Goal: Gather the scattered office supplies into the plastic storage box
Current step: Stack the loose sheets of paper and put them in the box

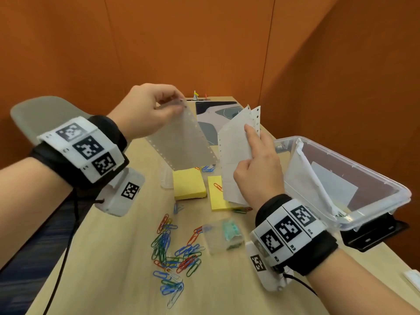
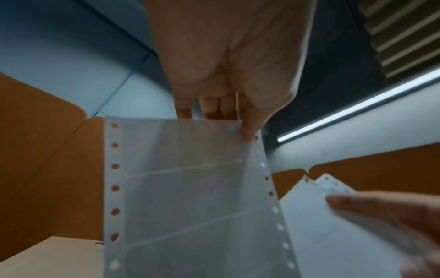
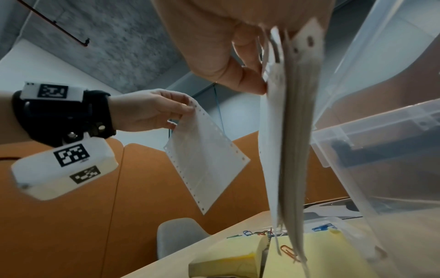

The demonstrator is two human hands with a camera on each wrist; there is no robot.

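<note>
One sheet (image 1: 181, 142) is pinched by the left hand (image 1: 145, 110); a stack (image 1: 234, 153) is gripped by the right hand (image 1: 256, 171), both left of the box (image 1: 372, 180).

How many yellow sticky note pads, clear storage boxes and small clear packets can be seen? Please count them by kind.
yellow sticky note pads: 2
clear storage box: 1
small clear packet: 1
Total: 4

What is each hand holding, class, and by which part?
The left hand pinches one punched sheet at its top corner. The right hand grips a stack of sheets by its side edge, index finger along the front.
</note>
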